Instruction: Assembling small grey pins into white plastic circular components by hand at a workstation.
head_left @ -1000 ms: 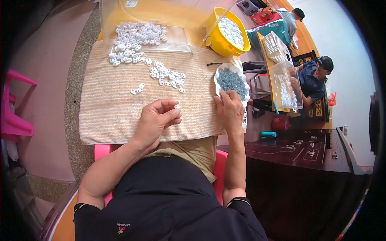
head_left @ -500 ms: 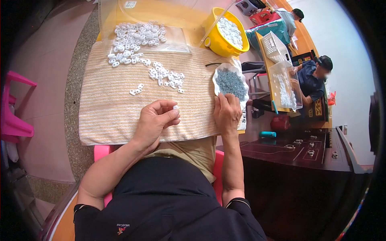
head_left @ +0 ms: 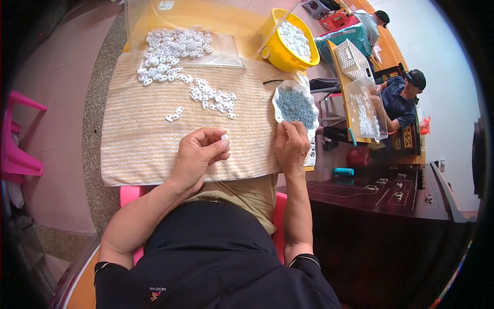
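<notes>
My left hand [head_left: 198, 154] is pinched over the towel [head_left: 149, 149], with a small white plastic piece [head_left: 224, 137] between thumb and fingers. At the near rim of a white wavy-edged dish [head_left: 277, 109], my right hand [head_left: 292, 147] has its thumb and fingertips drawn together. Whatever they may hold is too small to make out. Many tiny grey-blue metal pieces, perhaps screws, fill the dish [head_left: 295, 105]. Beyond my left hand lie loose white two-holed pieces [head_left: 211, 96], and a small group of them [head_left: 175, 115] sits further left.
A larger heap of white pieces [head_left: 177, 44] spills from a clear plastic box [head_left: 226, 49] at the back. A yellow tub [head_left: 272, 49] of white pieces stands back right. Co-workers sit at another table [head_left: 342, 98] on the right. A pink stool [head_left: 23, 159] is at left.
My right hand has shifted slightly at the dish's near rim, its fingertips now closer together. My left hand keeps its place with the white piece.
</notes>
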### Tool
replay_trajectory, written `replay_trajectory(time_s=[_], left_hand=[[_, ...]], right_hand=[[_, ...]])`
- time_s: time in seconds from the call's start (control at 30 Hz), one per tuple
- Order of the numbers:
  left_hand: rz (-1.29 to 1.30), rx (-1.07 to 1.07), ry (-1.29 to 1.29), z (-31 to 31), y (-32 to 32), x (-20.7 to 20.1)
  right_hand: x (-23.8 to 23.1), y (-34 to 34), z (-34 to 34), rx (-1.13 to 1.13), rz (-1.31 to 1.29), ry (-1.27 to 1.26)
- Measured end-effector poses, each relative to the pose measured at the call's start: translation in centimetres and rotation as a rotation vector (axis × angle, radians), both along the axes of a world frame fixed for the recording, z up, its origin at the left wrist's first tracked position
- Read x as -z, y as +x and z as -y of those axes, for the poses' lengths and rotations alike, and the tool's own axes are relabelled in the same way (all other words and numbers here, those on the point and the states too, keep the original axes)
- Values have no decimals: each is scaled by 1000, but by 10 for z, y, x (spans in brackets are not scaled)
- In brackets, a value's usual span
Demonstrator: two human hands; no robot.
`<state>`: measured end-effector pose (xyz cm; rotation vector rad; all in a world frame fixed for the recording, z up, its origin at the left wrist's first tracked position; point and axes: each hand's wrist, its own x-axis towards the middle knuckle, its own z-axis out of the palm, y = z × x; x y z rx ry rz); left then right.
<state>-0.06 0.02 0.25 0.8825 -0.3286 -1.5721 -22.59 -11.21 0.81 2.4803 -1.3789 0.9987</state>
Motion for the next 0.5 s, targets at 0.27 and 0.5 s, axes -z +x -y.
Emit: replay_trajectory(time_s=[0.27,0.5], left_hand=[[-6,-4,4,0,0,0],[-15,6,1,-1,0,0]], right_hand=[[-3,0,-1,17,157,140],[-2,1,-1,-4,228,104]])
